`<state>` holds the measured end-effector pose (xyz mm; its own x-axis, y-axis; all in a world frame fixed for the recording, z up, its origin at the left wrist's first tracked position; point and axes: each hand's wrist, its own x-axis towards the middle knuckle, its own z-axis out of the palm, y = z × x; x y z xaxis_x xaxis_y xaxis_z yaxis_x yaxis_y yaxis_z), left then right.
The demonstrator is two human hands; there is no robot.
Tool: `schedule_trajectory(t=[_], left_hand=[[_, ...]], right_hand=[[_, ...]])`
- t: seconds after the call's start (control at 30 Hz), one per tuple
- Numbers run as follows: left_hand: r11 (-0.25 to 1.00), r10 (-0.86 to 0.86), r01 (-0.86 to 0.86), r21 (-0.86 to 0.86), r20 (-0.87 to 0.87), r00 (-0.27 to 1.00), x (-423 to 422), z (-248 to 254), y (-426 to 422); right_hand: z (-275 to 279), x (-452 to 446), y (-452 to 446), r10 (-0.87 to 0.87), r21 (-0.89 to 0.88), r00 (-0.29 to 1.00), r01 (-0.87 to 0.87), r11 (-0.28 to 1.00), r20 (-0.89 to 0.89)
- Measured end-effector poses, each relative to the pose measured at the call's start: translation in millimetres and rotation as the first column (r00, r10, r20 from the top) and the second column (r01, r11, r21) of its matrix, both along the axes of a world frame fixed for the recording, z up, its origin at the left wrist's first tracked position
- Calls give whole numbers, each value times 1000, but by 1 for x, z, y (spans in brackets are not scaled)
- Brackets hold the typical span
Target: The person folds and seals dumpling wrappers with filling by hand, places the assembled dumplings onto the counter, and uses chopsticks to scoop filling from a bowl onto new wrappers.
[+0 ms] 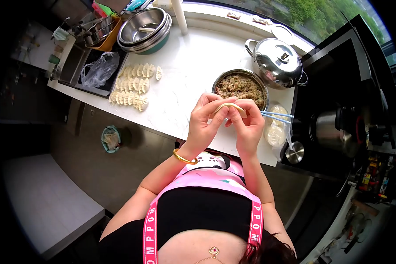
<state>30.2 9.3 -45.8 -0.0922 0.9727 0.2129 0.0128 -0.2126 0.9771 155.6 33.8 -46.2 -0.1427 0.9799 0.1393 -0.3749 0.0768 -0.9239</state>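
Observation:
Both hands pinch one folded dumpling (pixel 227 107) between thumbs and fingers, its pale edge curving upward. My left hand (pixel 205 118) grips its left side and my right hand (pixel 247 122) its right side. Just beyond them sits a steel bowl of minced filling (pixel 241 86), partly hidden by my fingers. Blue chopsticks (pixel 277 116) stick out to the right of my right hand. Near them lies a clear bag of round dough wrappers (pixel 276 130). Rows of shaped dumplings (pixel 132 84) lie on the left of the white counter (pixel 185 66).
A lidded steel pot (pixel 277 61) stands behind the bowl. Stacked steel basins (pixel 145 31) sit at the back left, beside a sink with a plastic bag (pixel 100 70). On the right is a black stove with another pot (pixel 332 127) and a ladle (pixel 295 152).

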Motion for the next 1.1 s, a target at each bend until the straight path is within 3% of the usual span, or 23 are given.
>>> schedule_trajectory(t=[0.07,0.2,0.27,0.4,0.57,0.67,0.8,0.87,1.1], left_hand=[[991,116,-107,77,-132,984,-3,-2,0],[980,164,-155,128,-66,984,-2,4,3],[964,217,-174,202,-213,953,-3,4,4],[954,232,-176,241,-230,945,-2,6,7],[921,308,-216,325,-265,914,0,12,10],[914,324,-225,339,-272,906,2,13,10],[927,303,-226,299,-240,922,0,7,11],[957,232,-202,207,-134,963,0,7,10],[993,102,-105,50,57,993,-7,9,6]], right_hand=[[0,-3,-2,-45,39,999,44,998,16],[-3,-5,-5,-131,85,989,125,988,68],[-3,-6,-6,-153,93,984,145,985,90],[-2,-4,-6,-164,98,978,152,984,128],[0,-8,-2,-387,404,890,270,874,242],[-1,-10,-4,-404,398,880,288,871,249],[-2,-9,-5,-390,369,883,281,886,263],[3,-9,-5,-293,215,945,258,942,147],[3,-7,0,-232,275,938,159,948,256]])
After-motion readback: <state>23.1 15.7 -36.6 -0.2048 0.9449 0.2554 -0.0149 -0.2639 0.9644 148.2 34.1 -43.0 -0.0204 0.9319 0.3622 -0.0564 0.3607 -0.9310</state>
